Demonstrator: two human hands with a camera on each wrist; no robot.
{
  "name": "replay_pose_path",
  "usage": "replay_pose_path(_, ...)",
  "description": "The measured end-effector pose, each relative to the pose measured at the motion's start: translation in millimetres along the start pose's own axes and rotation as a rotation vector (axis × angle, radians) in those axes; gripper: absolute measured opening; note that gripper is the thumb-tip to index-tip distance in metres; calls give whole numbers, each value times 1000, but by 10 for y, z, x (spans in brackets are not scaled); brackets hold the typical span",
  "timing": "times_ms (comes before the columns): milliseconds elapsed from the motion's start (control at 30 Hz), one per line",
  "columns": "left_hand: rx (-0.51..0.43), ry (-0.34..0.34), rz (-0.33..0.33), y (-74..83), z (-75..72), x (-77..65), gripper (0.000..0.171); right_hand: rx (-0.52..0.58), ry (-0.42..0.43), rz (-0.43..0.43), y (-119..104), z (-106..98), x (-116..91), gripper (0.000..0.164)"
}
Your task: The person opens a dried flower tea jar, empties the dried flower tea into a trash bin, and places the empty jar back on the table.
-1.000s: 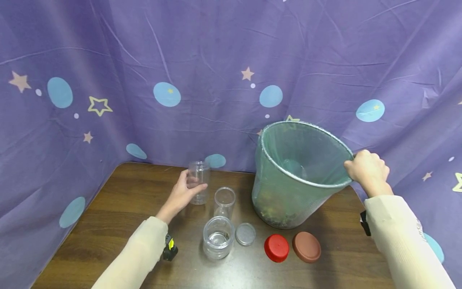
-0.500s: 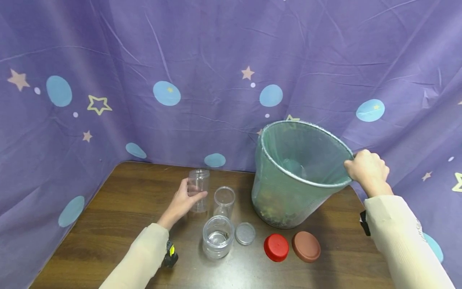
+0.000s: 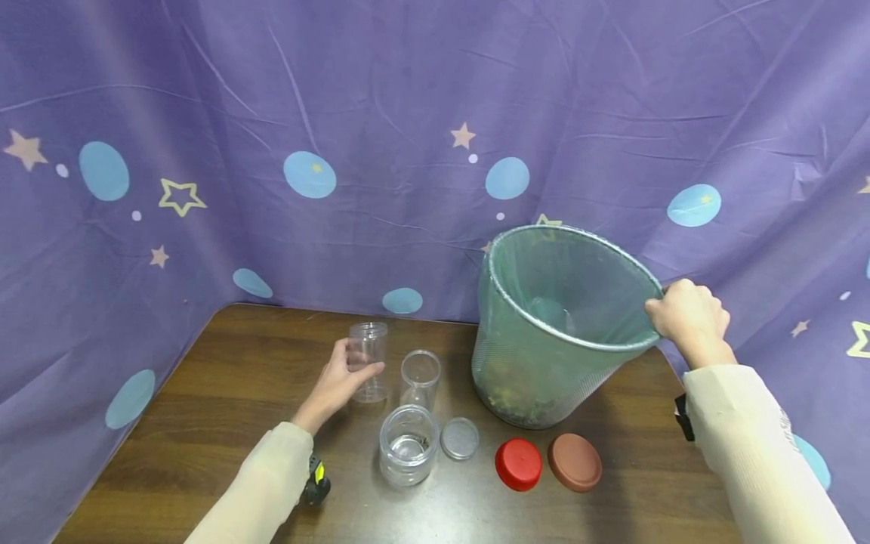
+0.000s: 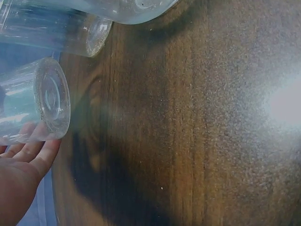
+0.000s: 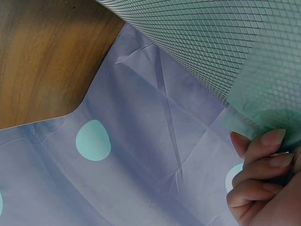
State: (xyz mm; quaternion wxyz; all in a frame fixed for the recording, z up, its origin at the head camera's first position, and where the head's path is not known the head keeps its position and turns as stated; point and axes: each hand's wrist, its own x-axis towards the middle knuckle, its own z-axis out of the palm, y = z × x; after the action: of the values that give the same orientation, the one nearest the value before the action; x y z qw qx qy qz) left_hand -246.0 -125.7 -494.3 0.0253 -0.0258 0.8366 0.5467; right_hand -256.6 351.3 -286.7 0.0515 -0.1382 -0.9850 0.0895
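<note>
My left hand (image 3: 341, 380) holds a clear plastic jar (image 3: 370, 341) upright, thumb on one side and fingers round the other. In the left wrist view, the jar's base (image 4: 52, 96) stands apart from its shadow, so it looks slightly raised off the table. With my right hand (image 3: 693, 317) I grip the rim of a mesh wastebasket (image 3: 523, 347) lined with a thin green bag. The basket leans to the right, its mouth towards me. A round clear thing (image 3: 549, 313) shows dimly through the liner; in the right wrist view, curled fingers (image 5: 256, 193) pinch the bagged rim.
A tall clear jar (image 3: 421, 372) and a wide clear jar (image 3: 408, 461) stand right of the held one. A grey lid (image 3: 460, 438), red lid (image 3: 519, 463) and brown lid (image 3: 575, 462) lie on the wooden table (image 3: 224, 423). A purple curtain (image 3: 408, 113) hangs behind.
My left hand has lowered the clear jar and brought it a little nearer to me. The right hand and the leaning basket have stayed in place; the head view has shifted slightly.
</note>
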Motion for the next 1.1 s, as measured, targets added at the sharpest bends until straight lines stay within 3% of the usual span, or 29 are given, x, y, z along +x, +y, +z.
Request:
replay_pose_path(700,84,-8,-12,-116,-55,-28,81,5,-5,2,-16,25,22,42)
replay_pose_path(1100,34,-21,17,-137,-37,-79,83,9,-5,12,11,3,13,42)
